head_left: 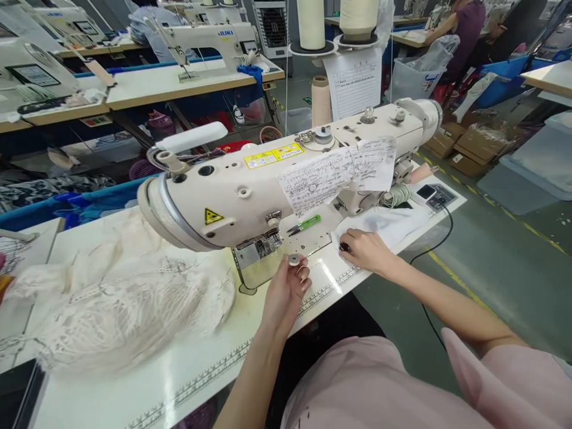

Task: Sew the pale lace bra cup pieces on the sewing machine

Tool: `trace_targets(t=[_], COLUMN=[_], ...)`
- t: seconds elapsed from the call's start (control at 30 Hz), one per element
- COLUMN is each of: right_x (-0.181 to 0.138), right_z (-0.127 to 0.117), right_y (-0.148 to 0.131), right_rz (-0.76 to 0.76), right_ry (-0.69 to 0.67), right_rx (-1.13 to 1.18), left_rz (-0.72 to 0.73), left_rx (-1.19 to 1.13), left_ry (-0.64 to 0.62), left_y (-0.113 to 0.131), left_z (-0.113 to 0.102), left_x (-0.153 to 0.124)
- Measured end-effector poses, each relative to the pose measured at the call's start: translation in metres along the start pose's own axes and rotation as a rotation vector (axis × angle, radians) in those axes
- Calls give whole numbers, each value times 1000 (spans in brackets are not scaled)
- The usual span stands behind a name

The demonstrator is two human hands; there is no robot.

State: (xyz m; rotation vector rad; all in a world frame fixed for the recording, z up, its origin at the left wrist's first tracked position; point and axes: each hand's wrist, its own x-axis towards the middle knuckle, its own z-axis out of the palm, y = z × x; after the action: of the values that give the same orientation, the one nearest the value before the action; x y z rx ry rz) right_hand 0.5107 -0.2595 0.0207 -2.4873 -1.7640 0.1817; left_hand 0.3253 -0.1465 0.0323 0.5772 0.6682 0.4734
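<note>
Left hand (286, 289), centre of the frame: fingers curled, thumb and fingertips pinching a small metal disc (294, 260). The disc sits up at the fingertips, round face showing, just in front of the needle area (268, 241) of the sewing machine (241, 193) and apart from it.

Right hand (367, 251), right of centre: fingers bent and drawn in close, at the near edge of the white cloth (404, 225). A small dark round item (344, 246) shows at the fingers — cannot tell whether gripped or worn, nor whether the fingers pinch the cloth.

Green-handled snips (308, 223) lie on the machine bed between the two hands, beyond them, touched by neither. Handwritten paper (317, 179) hangs on the front of the machine arm; yellow warning labels (274, 155) to its left.

Left of the frame: a loose heap of off-white fabric (129, 310) on the white tabletop (187, 363), ruler markings (330, 292) along the near edge. Dark flat object at the lower left corner, cut off by the frame.

Upper middle: two pale thread cones (311, 24) on a stand, a peach cone (320, 101) below. Upper left — another sewing machine marked JUKI (218, 44). Upper right: a person in a purple top (469, 27), seated at a table.
</note>
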Motion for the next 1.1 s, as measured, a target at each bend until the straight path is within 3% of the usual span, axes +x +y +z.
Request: trace_targets(t=[0.13, 0.27, 0.4, 0.5, 0.63, 0.83, 0.97, 1.1], right_x=[0, -4, -8, -10, -9, -4, -10, -23], right_z=[1, -1, -1, 0, -4, -7, -2, 1], right_y=[-5, -3, -4, -6, -6, -3, 1, 12], right_rz=[-33, -1, 17, 13, 62, 106, 89, 106], right_ry=[13, -7, -6, 20, -14, -15, 54, 172], right_rx=[-27, 103, 166, 143, 181, 294, 405, 682], left_rz=[40, 102, 197, 286, 466, 546, 619, 715], left_rx=[114, 213, 378, 575, 1039, 1445, 1676, 1866], left_ry=[-52, -98, -79, -60, -94, -159, -147, -130], left_y=[-5, -6, -6, -8, -14, -27, -30, -34], left_z=[12, 19, 21, 19, 21, 37, 43, 44], left_x=[11, 18, 24, 32, 51, 72, 73, 71])
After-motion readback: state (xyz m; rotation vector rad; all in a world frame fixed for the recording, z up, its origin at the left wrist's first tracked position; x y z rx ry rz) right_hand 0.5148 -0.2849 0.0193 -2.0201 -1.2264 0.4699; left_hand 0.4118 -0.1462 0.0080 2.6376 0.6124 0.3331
